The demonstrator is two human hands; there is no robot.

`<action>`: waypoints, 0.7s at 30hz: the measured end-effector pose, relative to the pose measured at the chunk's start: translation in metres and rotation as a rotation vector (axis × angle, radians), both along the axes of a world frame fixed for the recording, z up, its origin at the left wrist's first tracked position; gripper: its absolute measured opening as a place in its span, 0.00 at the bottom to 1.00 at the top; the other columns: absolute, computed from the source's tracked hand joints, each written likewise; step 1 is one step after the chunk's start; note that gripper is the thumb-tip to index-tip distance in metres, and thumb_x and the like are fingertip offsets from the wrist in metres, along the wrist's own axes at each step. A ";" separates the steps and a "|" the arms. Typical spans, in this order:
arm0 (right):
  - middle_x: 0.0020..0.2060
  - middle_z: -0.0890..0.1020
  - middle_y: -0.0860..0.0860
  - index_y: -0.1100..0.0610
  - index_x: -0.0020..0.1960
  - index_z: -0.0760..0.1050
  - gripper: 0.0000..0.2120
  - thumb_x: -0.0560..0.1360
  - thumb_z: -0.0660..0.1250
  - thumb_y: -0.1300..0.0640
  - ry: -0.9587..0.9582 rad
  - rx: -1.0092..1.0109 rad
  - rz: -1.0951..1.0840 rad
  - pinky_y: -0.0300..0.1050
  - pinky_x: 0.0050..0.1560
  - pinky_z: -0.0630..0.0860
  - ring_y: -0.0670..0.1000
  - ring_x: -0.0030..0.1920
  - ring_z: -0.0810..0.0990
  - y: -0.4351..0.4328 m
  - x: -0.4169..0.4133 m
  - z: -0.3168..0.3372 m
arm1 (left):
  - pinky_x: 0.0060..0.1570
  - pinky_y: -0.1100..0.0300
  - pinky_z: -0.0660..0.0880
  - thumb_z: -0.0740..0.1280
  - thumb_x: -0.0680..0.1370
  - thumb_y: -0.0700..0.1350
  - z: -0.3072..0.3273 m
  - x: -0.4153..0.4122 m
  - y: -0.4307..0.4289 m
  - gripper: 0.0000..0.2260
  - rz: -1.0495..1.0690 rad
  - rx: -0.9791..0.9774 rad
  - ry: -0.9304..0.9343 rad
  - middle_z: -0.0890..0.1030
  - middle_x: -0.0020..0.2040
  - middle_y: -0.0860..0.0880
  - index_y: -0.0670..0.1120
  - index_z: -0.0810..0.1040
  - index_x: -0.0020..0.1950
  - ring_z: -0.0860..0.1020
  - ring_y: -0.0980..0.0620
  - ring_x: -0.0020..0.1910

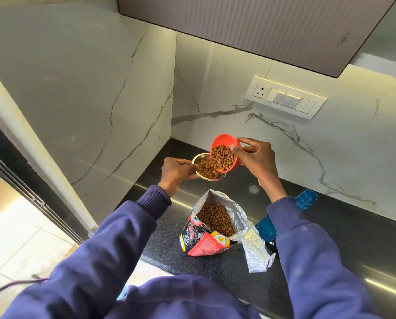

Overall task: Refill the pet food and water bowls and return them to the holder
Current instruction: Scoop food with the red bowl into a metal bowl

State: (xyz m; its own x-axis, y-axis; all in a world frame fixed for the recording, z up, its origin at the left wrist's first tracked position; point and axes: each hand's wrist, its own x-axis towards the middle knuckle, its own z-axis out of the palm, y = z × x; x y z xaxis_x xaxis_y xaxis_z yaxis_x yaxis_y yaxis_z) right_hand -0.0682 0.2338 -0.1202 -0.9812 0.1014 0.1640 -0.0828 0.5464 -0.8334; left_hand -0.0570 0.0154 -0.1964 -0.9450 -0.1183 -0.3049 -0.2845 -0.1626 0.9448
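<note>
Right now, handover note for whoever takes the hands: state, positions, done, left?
Left hand: holds the steel bowl by its rim, above the counter.
Right hand: holds the orange cup, tilted, kibble pouring into the steel bowl.
Open food bag stands on the counter below; blue bottle lies to its right.
Done: steel bowl partly filled.
Left: finish the pour, fill the water bowl, return both to the holder. Neither water bowl nor holder is in view.
</note>
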 end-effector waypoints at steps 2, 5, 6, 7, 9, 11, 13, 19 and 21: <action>0.57 0.86 0.58 0.56 0.67 0.80 0.24 0.74 0.77 0.50 -0.003 -0.007 -0.004 0.58 0.52 0.85 0.55 0.54 0.87 0.000 0.000 0.001 | 0.45 0.54 0.86 0.75 0.74 0.33 -0.002 -0.002 0.000 0.09 0.003 -0.009 -0.001 0.86 0.49 0.37 0.33 0.84 0.53 0.88 0.43 0.45; 0.57 0.86 0.58 0.56 0.67 0.80 0.24 0.74 0.77 0.51 -0.005 0.003 -0.008 0.58 0.52 0.85 0.55 0.54 0.86 0.000 0.000 0.002 | 0.49 0.49 0.86 0.75 0.74 0.33 -0.005 -0.005 0.000 0.09 0.008 -0.014 -0.006 0.86 0.49 0.37 0.33 0.84 0.53 0.88 0.43 0.45; 0.58 0.86 0.58 0.56 0.67 0.80 0.24 0.74 0.77 0.51 -0.003 0.008 -0.006 0.58 0.52 0.85 0.55 0.54 0.86 -0.001 0.000 0.002 | 0.50 0.48 0.85 0.75 0.74 0.33 -0.006 -0.005 0.000 0.08 0.008 -0.017 -0.010 0.86 0.49 0.37 0.33 0.84 0.53 0.88 0.44 0.45; 0.58 0.86 0.59 0.56 0.68 0.80 0.24 0.74 0.77 0.51 0.001 0.015 -0.004 0.58 0.52 0.85 0.55 0.55 0.86 -0.001 0.001 0.003 | 0.50 0.48 0.85 0.75 0.74 0.33 -0.006 -0.005 -0.001 0.08 0.007 -0.019 -0.011 0.86 0.49 0.37 0.33 0.84 0.53 0.88 0.44 0.45; 0.59 0.85 0.59 0.57 0.68 0.79 0.24 0.74 0.77 0.51 0.009 0.035 0.000 0.58 0.53 0.85 0.56 0.55 0.86 -0.002 0.002 0.004 | 0.49 0.49 0.86 0.75 0.74 0.33 -0.006 -0.005 -0.001 0.08 0.005 -0.017 -0.008 0.86 0.49 0.37 0.33 0.84 0.53 0.88 0.44 0.45; 0.59 0.85 0.59 0.57 0.68 0.79 0.24 0.74 0.77 0.51 0.016 0.044 0.001 0.57 0.53 0.85 0.56 0.56 0.86 -0.002 0.002 0.005 | 0.50 0.48 0.85 0.75 0.74 0.33 -0.007 -0.005 -0.001 0.08 0.006 -0.010 -0.004 0.86 0.49 0.37 0.32 0.84 0.53 0.88 0.43 0.46; 0.59 0.85 0.59 0.57 0.68 0.79 0.24 0.75 0.77 0.51 0.020 0.048 0.001 0.56 0.53 0.85 0.55 0.56 0.86 -0.003 0.003 0.006 | 0.52 0.47 0.85 0.75 0.74 0.32 -0.007 -0.005 -0.001 0.09 0.012 -0.006 -0.004 0.86 0.49 0.36 0.32 0.84 0.53 0.88 0.42 0.46; 0.59 0.85 0.59 0.57 0.69 0.79 0.24 0.75 0.76 0.52 0.028 0.071 0.013 0.48 0.52 0.84 0.53 0.55 0.85 -0.006 0.003 0.006 | 0.49 0.49 0.85 0.75 0.74 0.33 -0.006 -0.006 0.000 0.09 0.008 -0.020 -0.005 0.86 0.49 0.36 0.32 0.84 0.54 0.88 0.43 0.45; 0.60 0.85 0.58 0.57 0.69 0.79 0.24 0.75 0.76 0.52 0.038 0.083 0.017 0.43 0.50 0.83 0.53 0.56 0.85 -0.006 0.002 0.006 | 0.47 0.51 0.86 0.75 0.74 0.33 -0.005 -0.006 0.000 0.09 0.007 -0.023 -0.006 0.86 0.49 0.36 0.32 0.84 0.54 0.88 0.43 0.45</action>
State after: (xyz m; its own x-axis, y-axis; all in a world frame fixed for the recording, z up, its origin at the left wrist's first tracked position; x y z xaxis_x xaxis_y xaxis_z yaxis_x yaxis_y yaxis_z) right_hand -0.0659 0.2282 -0.1145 -0.9756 0.0689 0.2083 -0.1236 0.6117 -0.7813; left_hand -0.0630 0.0149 -0.2017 -0.9423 -0.1318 -0.3078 -0.2893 -0.1426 0.9466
